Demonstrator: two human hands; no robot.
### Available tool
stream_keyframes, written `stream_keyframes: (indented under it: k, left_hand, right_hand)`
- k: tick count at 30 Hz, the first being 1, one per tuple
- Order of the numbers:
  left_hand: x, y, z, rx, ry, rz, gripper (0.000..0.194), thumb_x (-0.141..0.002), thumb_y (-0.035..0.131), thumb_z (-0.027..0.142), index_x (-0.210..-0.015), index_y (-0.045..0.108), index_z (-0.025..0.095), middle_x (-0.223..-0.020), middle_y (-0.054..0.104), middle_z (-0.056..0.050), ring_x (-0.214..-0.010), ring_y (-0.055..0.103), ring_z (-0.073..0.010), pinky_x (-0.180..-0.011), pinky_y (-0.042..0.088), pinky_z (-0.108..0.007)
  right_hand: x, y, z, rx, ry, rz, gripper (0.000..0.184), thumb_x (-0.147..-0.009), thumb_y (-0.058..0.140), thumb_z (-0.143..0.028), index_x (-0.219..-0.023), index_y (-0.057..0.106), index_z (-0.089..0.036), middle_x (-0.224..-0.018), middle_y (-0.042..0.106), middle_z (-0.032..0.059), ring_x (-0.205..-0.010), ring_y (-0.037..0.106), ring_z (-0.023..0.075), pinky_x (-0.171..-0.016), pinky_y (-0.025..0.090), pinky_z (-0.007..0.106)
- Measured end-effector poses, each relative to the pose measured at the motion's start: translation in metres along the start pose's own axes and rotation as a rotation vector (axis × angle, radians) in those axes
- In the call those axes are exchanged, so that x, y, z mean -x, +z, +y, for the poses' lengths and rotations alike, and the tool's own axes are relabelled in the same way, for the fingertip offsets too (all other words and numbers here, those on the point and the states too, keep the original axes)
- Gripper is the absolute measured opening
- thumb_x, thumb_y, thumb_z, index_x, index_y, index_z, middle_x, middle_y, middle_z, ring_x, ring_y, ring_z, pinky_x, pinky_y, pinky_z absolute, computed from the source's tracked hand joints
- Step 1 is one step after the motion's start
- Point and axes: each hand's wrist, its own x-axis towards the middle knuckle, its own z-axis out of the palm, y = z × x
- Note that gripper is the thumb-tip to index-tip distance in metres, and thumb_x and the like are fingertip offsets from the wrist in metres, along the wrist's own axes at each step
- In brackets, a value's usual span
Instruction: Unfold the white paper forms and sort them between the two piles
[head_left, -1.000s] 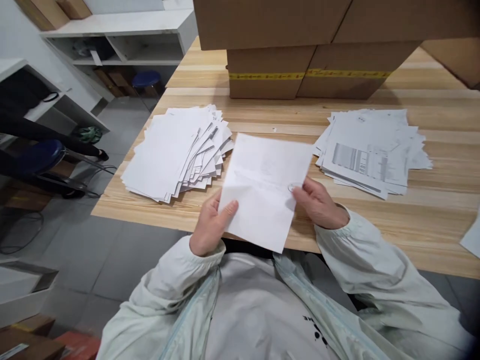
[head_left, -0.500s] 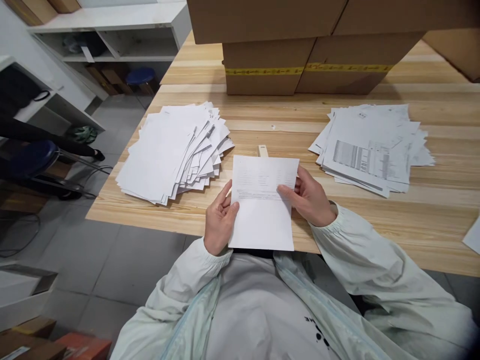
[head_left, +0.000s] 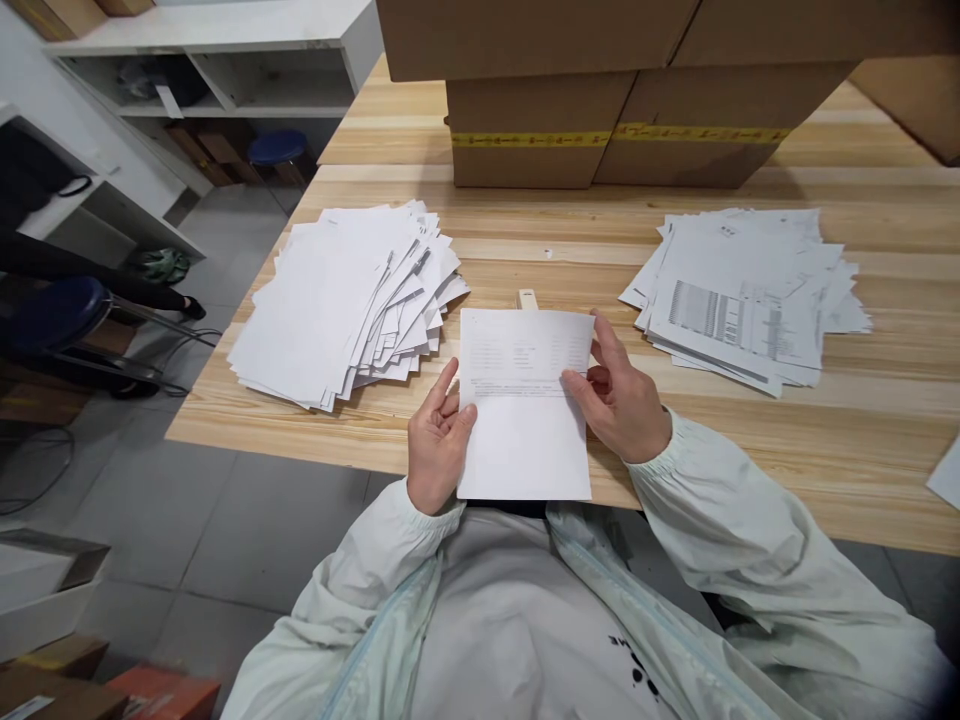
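Between my hands is a white printed sheet of paper (head_left: pixel 525 440), with faint lines of text on its upper half. My left hand (head_left: pixel 439 440) grips its left edge, thumb on top and fingers behind. At the right edge, my right hand (head_left: pixel 619 395) pinches it with the thumb on the face; the other fingers are partly hidden behind. Whether more than one sheet is held I cannot tell. Just beyond the top edge lies a small off-white object (head_left: pixel 527 299), mostly covered by the paper.
A loose paper pile (head_left: pixel 322 300) lies on the left of the wooden table (head_left: pixel 540 230), another printed pile (head_left: pixel 739 310) on the right. Stacked cardboard boxes (head_left: pixel 540 110) stand at the back. A blue stool (head_left: pixel 56 312) and a person's leg (head_left: pixel 97 265) are at the left.
The sheet has straightened slightly, its top edge shifting a little left. My right index finger has risen to its upper right corner. The left hand has barely moved.
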Motion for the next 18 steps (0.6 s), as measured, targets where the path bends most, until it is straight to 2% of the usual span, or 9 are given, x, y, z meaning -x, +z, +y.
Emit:
stream_keyframes:
  k: [7, 10, 14, 18]
  left_hand:
    - [0.0, 0.0, 0.001, -0.009, -0.005, 0.012, 0.088, -0.08, 0.08, 0.038, -0.157, 0.041, 0.019, -0.123, 0.076, -0.015, -0.111, 0.074, -0.0251, -0.096, 0.06, -0.037]
    - [0.0, 0.0, 0.0, -0.012, -0.005, 0.015, 0.09, -0.08, 0.081, 0.039, -0.158, 0.04, 0.021, -0.123, 0.076, -0.014, -0.109, 0.075, -0.0252, -0.094, 0.061, -0.037]
    - [0.0, -0.001, -0.001, -0.003, 0.001, 0.021, 0.09, -0.079, 0.081, 0.039, -0.158, 0.039, 0.022, -0.122, 0.076, -0.014, -0.108, 0.075, -0.0251, -0.092, 0.061, -0.037]
    - [0.0, 0.0, -0.002, 0.007, 0.008, 0.018, 0.09, -0.079, 0.082, 0.039, -0.157, 0.041, 0.022, -0.123, 0.076, -0.014, -0.109, 0.075, -0.0254, -0.095, 0.061, -0.037]
  right_hand:
    - [0.001, 0.0, -0.003, 0.031, -0.013, 0.021, 0.076, -0.094, 0.058, -0.039, -0.162, 0.031, -0.021, -0.124, 0.074, 0.0132, -0.067, 0.071, 0.0183, -0.066, 0.062, 0.034]
    - [0.0, -0.002, -0.006, 0.023, -0.039, 0.054, 0.07, -0.093, 0.06, -0.036, -0.159, 0.04, -0.025, -0.129, 0.073, 0.0106, -0.067, 0.07, 0.0166, -0.066, 0.063, 0.033]
    - [-0.002, -0.004, -0.011, 0.018, -0.109, 0.149, 0.049, -0.095, 0.059, -0.033, -0.144, 0.059, -0.03, -0.131, 0.072, 0.0049, -0.072, 0.072, 0.0168, -0.07, 0.066, 0.034]
    - [-0.001, -0.004, -0.01, 0.039, -0.139, 0.225, 0.047, -0.095, 0.06, -0.03, -0.142, 0.061, -0.03, -0.126, 0.075, 0.0047, -0.072, 0.074, 0.0177, -0.074, 0.067, 0.035]
